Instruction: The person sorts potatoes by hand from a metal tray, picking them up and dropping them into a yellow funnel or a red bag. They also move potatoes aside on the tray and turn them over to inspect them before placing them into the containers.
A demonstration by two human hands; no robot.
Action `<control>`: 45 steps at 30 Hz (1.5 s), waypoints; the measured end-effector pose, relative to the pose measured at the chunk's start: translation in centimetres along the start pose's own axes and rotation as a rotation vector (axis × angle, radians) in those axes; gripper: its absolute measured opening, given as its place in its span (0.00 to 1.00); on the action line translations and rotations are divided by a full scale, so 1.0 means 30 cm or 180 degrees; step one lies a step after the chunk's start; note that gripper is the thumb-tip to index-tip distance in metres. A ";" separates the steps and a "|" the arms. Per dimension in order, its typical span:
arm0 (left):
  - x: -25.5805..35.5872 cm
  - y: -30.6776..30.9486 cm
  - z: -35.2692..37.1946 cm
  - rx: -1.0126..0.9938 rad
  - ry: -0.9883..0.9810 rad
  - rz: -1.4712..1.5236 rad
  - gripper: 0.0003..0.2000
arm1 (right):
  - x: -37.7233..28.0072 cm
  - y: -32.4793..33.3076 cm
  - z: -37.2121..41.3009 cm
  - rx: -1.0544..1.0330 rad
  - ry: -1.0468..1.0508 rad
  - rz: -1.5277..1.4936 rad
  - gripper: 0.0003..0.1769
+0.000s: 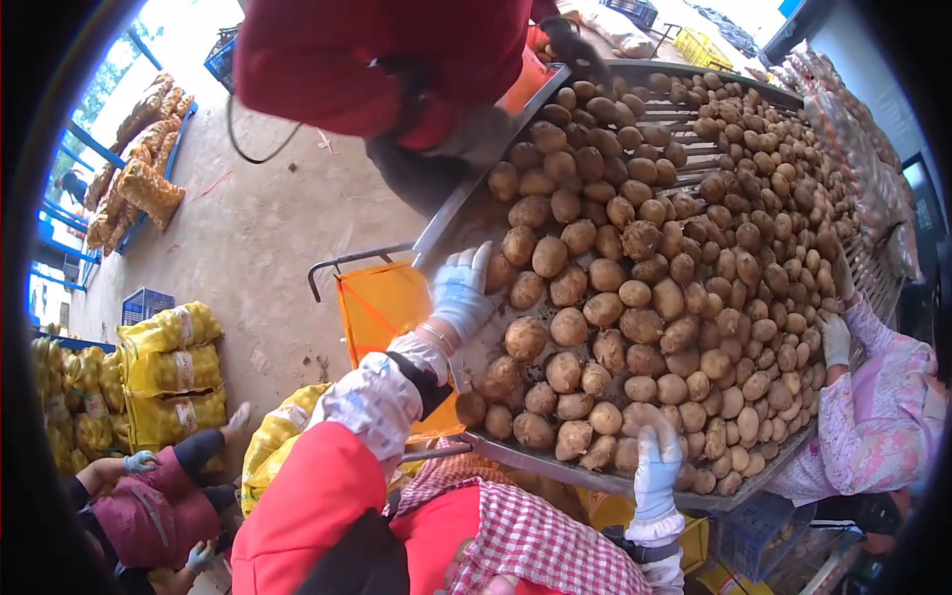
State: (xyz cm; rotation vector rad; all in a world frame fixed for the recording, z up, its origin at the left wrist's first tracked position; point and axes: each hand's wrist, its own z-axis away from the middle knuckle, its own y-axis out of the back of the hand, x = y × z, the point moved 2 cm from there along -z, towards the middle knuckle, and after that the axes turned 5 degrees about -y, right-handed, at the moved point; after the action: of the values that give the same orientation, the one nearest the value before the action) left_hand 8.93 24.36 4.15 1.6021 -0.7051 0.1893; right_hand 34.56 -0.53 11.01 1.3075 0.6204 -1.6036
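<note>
Many brown potatoes (pixel 585 317) cover a metal sorting table (pixel 545 466) in front of me. My left hand (pixel 462 295), in a pale blue and white glove, rests at the table's left side beside the potatoes, fingers stretched out and nothing in them. An orange bag (pixel 382 302) hangs open on a metal frame just left of that hand. At the near edge, my right hand (pixel 656 474), gloved alike, reaches over the rim with its fingers extended against the potatoes. Slight motion blur softens its fingertips, and no potato is plainly gripped.
A co-worker in red (pixel 387 69) stands across on the left; another in a pink patterned top (pixel 873 407) works at the right. A third person (pixel 159 506) is low at left. Filled yellow bags (pixel 178 367), sacks (pixel 149 188) and a blue crate (pixel 759 535) stand around.
</note>
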 end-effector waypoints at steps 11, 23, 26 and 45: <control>0.087 -0.063 -0.107 0.0668 -0.0522 -0.0399 0.29 | -0.017 -0.233 -0.186 -0.1622 -0.1518 -0.2897 0.39; 0.232 -0.012 0.102 -0.1037 0.0133 0.4139 0.19 | -0.122 -0.287 -0.158 -0.1523 -0.1939 -0.3125 0.34; 0.273 0.063 0.082 -0.0474 -0.1565 0.1264 0.30 | 0.035 -0.224 -0.213 -0.2349 -0.1813 -0.3206 0.38; -0.028 -0.027 -0.139 -0.0518 -0.0927 -0.0834 0.30 | -0.060 -0.045 -0.291 0.1123 0.0178 0.3063 0.36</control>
State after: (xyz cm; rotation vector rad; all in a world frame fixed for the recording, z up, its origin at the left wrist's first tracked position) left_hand 9.87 28.58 3.77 1.5623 -0.7039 -0.2916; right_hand 37.36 7.96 9.85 1.5639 -0.2833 -0.8799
